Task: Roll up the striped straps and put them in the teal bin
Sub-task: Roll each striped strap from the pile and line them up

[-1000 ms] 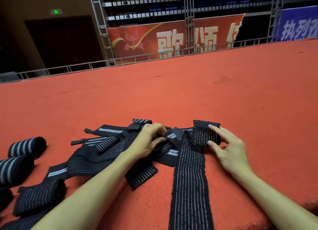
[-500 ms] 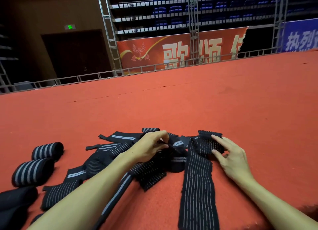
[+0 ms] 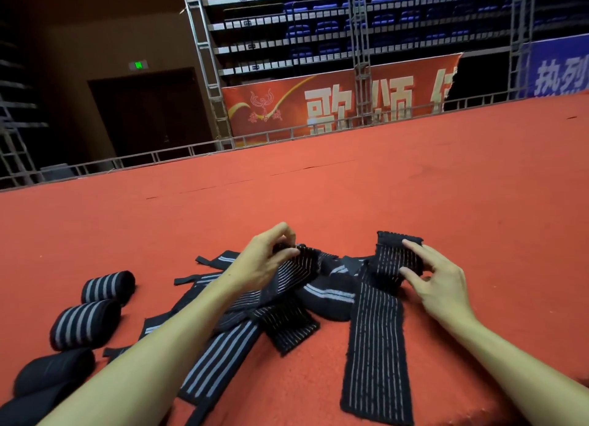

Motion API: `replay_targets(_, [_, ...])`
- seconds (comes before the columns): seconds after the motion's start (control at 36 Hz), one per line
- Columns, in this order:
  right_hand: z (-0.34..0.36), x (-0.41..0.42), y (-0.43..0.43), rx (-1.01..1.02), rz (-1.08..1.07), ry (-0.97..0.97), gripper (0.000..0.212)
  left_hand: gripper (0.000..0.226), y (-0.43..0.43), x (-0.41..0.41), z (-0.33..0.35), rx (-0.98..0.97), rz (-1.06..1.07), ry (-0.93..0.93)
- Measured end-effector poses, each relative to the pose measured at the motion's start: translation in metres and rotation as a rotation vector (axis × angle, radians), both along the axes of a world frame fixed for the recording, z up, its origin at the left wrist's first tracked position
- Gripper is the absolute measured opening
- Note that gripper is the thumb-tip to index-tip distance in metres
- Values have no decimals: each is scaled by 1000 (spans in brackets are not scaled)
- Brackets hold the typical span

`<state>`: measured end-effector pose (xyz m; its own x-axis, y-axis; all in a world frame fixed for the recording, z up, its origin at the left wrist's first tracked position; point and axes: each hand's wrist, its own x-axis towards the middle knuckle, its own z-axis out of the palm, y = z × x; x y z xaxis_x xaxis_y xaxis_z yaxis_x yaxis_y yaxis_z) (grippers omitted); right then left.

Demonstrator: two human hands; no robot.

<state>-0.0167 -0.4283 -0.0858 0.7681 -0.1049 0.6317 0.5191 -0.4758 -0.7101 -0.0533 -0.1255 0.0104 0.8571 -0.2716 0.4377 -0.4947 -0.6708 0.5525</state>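
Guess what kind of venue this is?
Probably an indoor arena or event hall, seen from a raised stage: a red-carpeted platform, tiered rows of blue seats behind it, and a red banner with large characters hung by a metal truss.

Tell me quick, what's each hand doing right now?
Left hand: pinches the end of a tangled strap.
Right hand: grips the folded end of the long strap.

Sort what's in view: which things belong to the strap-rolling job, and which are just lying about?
Job: left hand pinching tangled strap; right hand gripping long strap; loose straps; rolled straps.
Lying about: red banner; railing; blue seats; dark door.
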Motion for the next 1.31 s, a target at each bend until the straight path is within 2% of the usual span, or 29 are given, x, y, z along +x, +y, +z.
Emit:
replay_targets(0.19, [82, -14, 25, 6, 84, -182, 55, 18, 0, -20, 37, -86, 23, -72])
replay_targets(0.33, [141, -24, 47, -24, 178, -291, 55, 27, -4, -41, 72, -184, 64, -209])
replay_targets(0.47, [189, -45, 71, -35, 276, -353, 56, 21, -11, -65, 110, -242, 38, -303])
replay_targets(0.61, [221, -65, 90, 21, 367, -408, 51, 17, -15, -82, 144, -400, 3, -373])
replay_targets(0.83, [247, -90, 105, 145, 555, -333, 38, 11, -17, -95, 175, -557, 110, -425])
replay_targets(1.0, [258, -105, 107, 232, 700, -248, 25, 14, -20, -105, 181, -594, 144, -434])
replay_targets(1.14, [267, -111, 106, 221, 709, -251, 14, 16, -27, -113, 184, -671, 110, -380])
replay_targets(1.31, [272, -118, 107, 240, 671, -256, 22, 9, -27, -115, 185, -684, 80, -357])
